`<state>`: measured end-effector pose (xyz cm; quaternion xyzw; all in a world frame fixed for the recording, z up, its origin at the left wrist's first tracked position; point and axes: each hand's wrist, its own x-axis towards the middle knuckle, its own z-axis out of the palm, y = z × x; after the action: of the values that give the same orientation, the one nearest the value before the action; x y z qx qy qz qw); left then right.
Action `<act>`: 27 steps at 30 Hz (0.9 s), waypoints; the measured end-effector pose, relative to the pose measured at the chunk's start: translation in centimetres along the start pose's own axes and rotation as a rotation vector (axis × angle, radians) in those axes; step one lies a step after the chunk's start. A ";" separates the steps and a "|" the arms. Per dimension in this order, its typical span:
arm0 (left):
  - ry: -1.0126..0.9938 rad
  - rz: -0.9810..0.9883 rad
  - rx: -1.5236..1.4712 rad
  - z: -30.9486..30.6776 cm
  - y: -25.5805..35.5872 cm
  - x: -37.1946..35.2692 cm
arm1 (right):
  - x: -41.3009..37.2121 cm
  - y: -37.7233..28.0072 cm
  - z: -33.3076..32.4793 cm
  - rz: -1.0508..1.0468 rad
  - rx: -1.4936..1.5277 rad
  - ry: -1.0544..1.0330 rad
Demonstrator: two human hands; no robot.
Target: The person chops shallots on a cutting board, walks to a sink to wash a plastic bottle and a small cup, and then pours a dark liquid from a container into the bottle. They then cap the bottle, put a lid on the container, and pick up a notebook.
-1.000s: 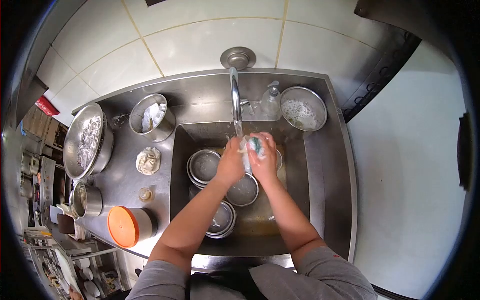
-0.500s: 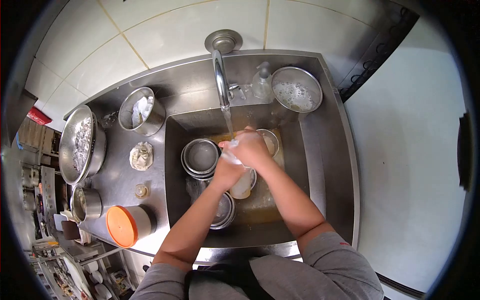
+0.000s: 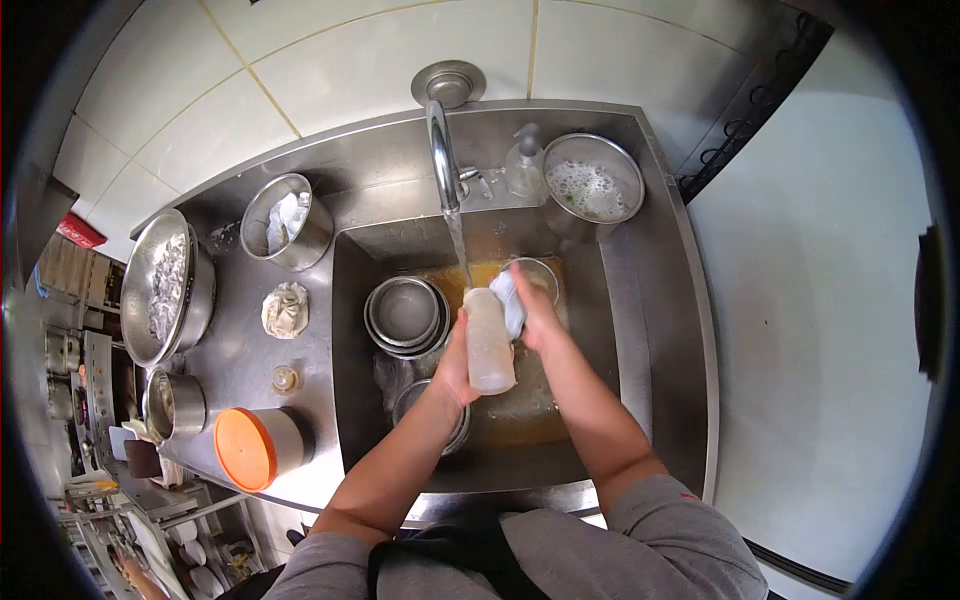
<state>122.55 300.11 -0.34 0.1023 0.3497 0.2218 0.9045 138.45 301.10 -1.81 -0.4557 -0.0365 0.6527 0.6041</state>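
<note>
My left hand (image 3: pixel 456 362) is closed around a translucent plastic bottle (image 3: pixel 489 345), tilted with its upper end toward the tap stream. Wrapped in the fingers of my right hand (image 3: pixel 540 312) is a pale blue-white cloth (image 3: pixel 509 303), which touches the bottle's right side. Water runs from the curved faucet (image 3: pixel 440 150) by the bottle's top. Under my hands lies the steel sink (image 3: pixel 585 400). Stacked metal bowls (image 3: pixel 404 312) sit left of the bottle. More round metal bowls (image 3: pixel 428 408) are partly hidden by my left forearm, and another bowl (image 3: pixel 540 278) lies behind my right hand.
On the left counter stand a colander in a bowl (image 3: pixel 150 345), a steel pot with white cloth (image 3: pixel 310 245), a crumpled cloth (image 3: pixel 285 311), a small lid-like piece (image 3: pixel 285 379) and an orange-lidded tub (image 3: pixel 246 449). A soap dispenser (image 3: pixel 523 170) and a sudsy bowl (image 3: pixel 596 180) stand at the back right.
My hands have moved apart from their overlapped position under the water. The bottle is now raised in my left hand, and the cloth has shifted to its right side. A hand appears at lower left.
</note>
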 end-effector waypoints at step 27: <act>0.451 0.462 0.720 -3.1 -3.4 2.2 | -3.5 -4.1 8.3 -0.318 -1.695 0.037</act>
<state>123.04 298.31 -5.07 0.4333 0.5599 0.2982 0.6402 135.73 303.48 7.37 -0.7528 -0.5649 0.3053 0.1448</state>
